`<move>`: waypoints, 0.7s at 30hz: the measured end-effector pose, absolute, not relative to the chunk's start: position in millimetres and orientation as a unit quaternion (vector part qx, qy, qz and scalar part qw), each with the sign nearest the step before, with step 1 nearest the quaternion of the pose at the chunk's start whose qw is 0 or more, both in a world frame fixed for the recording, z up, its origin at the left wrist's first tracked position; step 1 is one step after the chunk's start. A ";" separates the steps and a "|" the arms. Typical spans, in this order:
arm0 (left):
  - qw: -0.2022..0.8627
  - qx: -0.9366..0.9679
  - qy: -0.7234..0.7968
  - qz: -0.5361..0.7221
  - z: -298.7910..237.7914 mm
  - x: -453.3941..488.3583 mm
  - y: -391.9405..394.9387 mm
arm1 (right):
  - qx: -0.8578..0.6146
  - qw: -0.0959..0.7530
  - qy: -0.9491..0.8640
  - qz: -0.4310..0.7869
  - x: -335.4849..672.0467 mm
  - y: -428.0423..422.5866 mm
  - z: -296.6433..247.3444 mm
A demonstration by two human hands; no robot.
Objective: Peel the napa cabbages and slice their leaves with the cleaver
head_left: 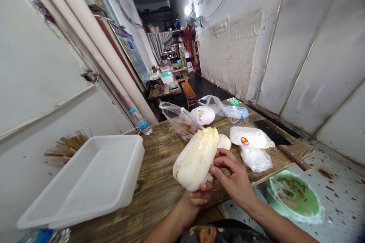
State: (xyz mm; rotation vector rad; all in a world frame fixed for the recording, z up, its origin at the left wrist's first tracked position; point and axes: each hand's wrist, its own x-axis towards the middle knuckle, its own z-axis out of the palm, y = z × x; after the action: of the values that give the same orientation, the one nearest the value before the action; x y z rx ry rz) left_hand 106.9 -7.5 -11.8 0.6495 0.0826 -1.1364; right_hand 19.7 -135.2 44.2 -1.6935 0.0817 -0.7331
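Your left hand cups the cabbage from below; your right hand pinches its side. It seems heavy and slick, so hold underneath.

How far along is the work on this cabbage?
Early, it seems. Nothing looks cut yet: the cabbage is still a whole head. In hand: the left hand supports it while the right hand touches its leaves. Left: the cleaver lies on the table, untouched.

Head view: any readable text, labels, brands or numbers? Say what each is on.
Nothing can be read with certainty.
Water bottle: blue label, too small to read.
Wall poster: print too small to read.
White bag: red round logo, too small to read.
Green-printed plastic bag: dark lettering, too blurred to read.
Green card: too small to read.
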 end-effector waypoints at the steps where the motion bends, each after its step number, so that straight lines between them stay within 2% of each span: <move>1: 0.797 0.280 0.030 -0.535 -11.4 106.6 -7.9 | -0.733 0.598 0.035 -0.322 18.7 -134.7 44.8; 5: 0.793 0.223 -0.005 -0.566 -10.7 104.6 -10.6 | -0.723 0.615 0.028 -0.313 15.2 -134.9 46.6; 10: 0.760 0.287 -0.033 -0.583 -0.3 99.7 -13.3 | -0.662 0.700 0.028 -0.266 13.1 -139.1 48.5; 12: 0.754 0.317 -0.011 -0.575 5.1 96.2 -15.0 | -0.659 0.700 0.019 -0.273 12.2 -141.1 48.9; 14: 0.758 0.345 0.006 -0.554 5.6 92.7 -16.2 | -0.692 0.643 0.006 -0.329 11.0 -142.7 48.8; 18: 0.747 0.397 -0.016 -0.533 -19.5 92.3 -13.6 | -0.746 0.452 -0.015 -0.488 7.9 -144.1 47.6; 21: 0.708 0.448 -0.108 -0.534 -54.4 99.7 -10.0 | -0.737 0.430 -0.019 -0.521 6.0 -143.9 45.1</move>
State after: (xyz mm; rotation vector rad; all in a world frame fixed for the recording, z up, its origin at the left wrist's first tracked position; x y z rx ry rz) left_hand 99.7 -10.0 -54.4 0.9957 -0.2388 -1.1865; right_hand 6.0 -143.9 45.1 -1.8383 -0.0474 -1.3000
